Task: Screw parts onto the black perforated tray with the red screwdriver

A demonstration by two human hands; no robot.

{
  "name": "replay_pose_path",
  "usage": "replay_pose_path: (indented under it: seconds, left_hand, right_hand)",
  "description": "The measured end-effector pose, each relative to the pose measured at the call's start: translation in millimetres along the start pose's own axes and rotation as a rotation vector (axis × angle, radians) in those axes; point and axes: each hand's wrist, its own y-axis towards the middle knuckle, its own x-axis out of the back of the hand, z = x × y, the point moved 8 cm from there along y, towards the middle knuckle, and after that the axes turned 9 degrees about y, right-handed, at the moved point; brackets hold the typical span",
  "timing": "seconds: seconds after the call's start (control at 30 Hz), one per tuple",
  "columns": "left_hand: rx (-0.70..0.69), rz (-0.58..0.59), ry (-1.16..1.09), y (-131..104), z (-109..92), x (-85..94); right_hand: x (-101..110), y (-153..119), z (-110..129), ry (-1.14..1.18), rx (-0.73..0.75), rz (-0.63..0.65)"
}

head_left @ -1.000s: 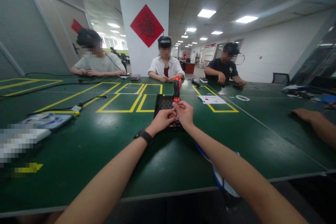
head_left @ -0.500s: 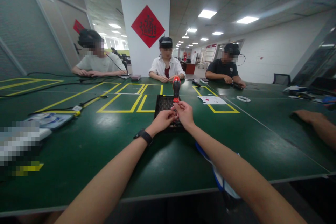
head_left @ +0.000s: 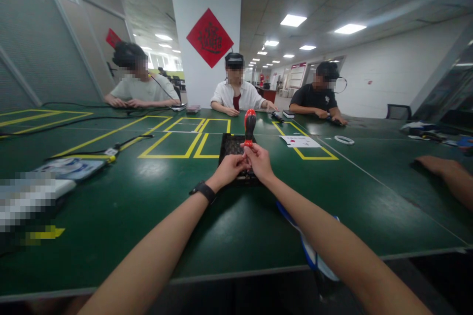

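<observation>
A screwdriver (head_left: 250,125) with a red and black handle stands upright over a black tray-like box (head_left: 227,145). My right hand (head_left: 260,161) pinches it just below the handle, around the shaft. Close against those fingers, my left hand (head_left: 232,167) is closed in a pinch by the shaft's lower part. What lies between the left fingertips is too small and hidden to make out. Both hands are over the box and cover much of its near part; the screwdriver's tip is hidden. A black watch (head_left: 203,191) is on my left wrist.
Yellow tape outlines mark the green table (head_left: 155,221). A paper sheet (head_left: 300,141) and a white ring (head_left: 344,140) lie to the right. Cables and a flat pouch (head_left: 74,165) are at left. Three people sit opposite; another person's hand (head_left: 432,163) rests at right.
The person opposite in the white shirt has stretched one hand out over the table toward a dark object. My hands and the screwdriver stay nearly in place; the view shifts slightly.
</observation>
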Motion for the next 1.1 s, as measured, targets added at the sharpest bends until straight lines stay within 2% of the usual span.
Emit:
replay_pose_path:
  seconds: [0.23,0.37,0.47,0.57,0.87,0.97,1.1]
  left_hand:
    - [-0.050,0.050,-0.042,0,-9,-0.8]
    - [-0.052,0.012,0.016,1,-8,1.8]
    - [-0.005,-0.034,0.048,1,-4,4.6]
    - [0.026,-0.041,0.051,0,-2,5.3]
    - [-0.026,0.026,-0.001,0,-1,-0.2]
    - [0.032,0.032,-0.056,0,4,-1.7]
    - [0.064,-0.023,-0.036,0,3,2.9]
  right_hand:
    - [4,-2,-4,-0.015,-0.026,-0.021]
    - [7,1,-3,-0.035,0.023,-0.060]
    - [10,3,1,-0.033,0.085,-0.091]
    - [10,4,2,-0.039,0.087,-0.094]
    - [2,2,-7,-0.006,-0.038,0.024]
    - [5,4,-5,-0.034,0.005,0.004]
    - [9,6,-3,-0.065,0.079,-0.048]
